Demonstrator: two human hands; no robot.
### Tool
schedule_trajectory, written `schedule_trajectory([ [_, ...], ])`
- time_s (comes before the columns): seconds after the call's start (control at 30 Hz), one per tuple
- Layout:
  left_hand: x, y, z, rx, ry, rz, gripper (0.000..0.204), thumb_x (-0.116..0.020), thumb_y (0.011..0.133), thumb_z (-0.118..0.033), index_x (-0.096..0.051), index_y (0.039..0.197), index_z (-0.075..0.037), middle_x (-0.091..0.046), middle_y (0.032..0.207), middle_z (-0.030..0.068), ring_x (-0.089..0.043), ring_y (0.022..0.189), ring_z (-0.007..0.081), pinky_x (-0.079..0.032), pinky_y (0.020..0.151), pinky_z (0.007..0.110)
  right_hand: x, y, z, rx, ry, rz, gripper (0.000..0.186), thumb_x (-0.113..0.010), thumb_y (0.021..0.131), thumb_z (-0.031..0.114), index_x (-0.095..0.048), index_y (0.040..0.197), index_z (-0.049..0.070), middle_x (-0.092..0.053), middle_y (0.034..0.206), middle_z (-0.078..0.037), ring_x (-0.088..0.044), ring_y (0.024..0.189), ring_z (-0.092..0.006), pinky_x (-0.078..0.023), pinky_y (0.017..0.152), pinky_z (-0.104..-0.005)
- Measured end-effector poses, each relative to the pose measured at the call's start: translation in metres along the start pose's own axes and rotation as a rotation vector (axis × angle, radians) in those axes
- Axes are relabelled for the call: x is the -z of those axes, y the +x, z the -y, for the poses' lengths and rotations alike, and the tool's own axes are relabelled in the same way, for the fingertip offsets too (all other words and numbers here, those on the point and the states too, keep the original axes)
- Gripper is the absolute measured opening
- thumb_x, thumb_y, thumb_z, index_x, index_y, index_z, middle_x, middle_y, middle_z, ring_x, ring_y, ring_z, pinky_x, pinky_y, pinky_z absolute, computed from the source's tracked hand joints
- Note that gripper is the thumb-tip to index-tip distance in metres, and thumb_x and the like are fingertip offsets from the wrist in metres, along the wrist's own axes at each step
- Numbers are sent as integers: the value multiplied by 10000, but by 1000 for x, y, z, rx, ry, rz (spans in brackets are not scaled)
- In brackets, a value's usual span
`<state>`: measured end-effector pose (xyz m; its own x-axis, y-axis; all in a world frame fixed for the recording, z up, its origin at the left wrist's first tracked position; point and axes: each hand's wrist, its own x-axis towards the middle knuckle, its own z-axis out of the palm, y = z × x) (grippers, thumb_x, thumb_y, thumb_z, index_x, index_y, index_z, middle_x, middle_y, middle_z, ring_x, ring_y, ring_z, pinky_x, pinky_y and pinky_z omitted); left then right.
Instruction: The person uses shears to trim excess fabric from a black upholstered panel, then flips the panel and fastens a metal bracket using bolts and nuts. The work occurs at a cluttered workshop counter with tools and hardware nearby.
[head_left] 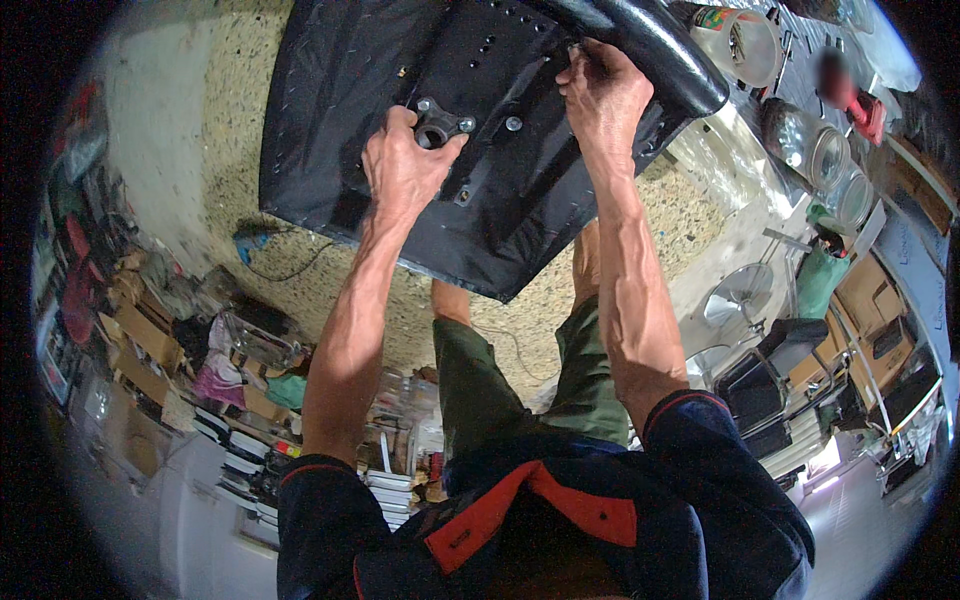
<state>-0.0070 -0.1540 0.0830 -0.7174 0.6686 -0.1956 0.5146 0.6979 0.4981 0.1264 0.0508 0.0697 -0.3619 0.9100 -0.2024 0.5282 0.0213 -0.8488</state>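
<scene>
In front of me lies a black, fabric-covered panel (330,130), with small staples along its edges and several holes in it. My left hand (405,170) grips a black metal flange (432,134) between thumb and fingers; it has a round central opening and bright bolt heads on its arms. My right hand (608,95) is closed in a pinch at the panel's far right, beside a glossy black padded roll (665,50). Whatever its fingertips hold is too small to name. Between the hands, a round bolt head (513,124) sits on the panel.
Clear jars (830,158) and a tub of small metal parts (745,48) stand at the right, near a red-handled tool (868,115). A black cable (285,270) trails on the speckled floor (400,335). Cardboard boxes (150,335) and other clutter lie to the left.
</scene>
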Motion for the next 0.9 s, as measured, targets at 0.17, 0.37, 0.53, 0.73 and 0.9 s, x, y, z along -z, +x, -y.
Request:
schedule_trajectory([
  [0.17,2,-1,4,-13,-35,4,549,-987,701,-309,-659,992,21,-718,755,197,-749,718,377,-576,658,464,-11,5,3,325,-403,-121,201,-713,941,15,-767,1122,-54,-770,888,-205,-771,740,-259,-600,755,-364],
  [0.37,3,2,-2,23,-25,46,542,-977,711,-303,-659,1003,24,-739,796,229,-763,740,393,-593,681,486,-14,1,-11,254,-196,-136,178,-716,887,19,-769,1047,-38,-732,933,-238,-726,815,-403,-576,773,-455],
  [0.53,4,0,-2,78,-55,45,564,-981,705,-326,-661,1017,17,-731,791,204,-750,767,398,-572,705,488,-15,1,2,306,-423,-190,164,-737,939,43,-787,1069,-44,-753,952,-219,-764,834,-360,-600,776,-410],
  [0.73,2,-3,-4,69,-58,-2,580,-989,693,-326,-661,1027,16,-721,761,187,-740,741,389,-561,691,493,-9,1,-7,404,-352,-161,144,-762,934,86,-789,998,-41,-747,939,-230,-752,843,-392,-599,789,-418],
  [0.9,1,-5,-2,77,-44,-9,588,-994,681,-339,-662,1016,13,-710,741,169,-729,708,376,-551,668,488,-10,5,-5,271,-433,-150,145,-768,926,139,-760,959,-2,-715,925,-229,-719,838,-431,-578,768,-486],
])
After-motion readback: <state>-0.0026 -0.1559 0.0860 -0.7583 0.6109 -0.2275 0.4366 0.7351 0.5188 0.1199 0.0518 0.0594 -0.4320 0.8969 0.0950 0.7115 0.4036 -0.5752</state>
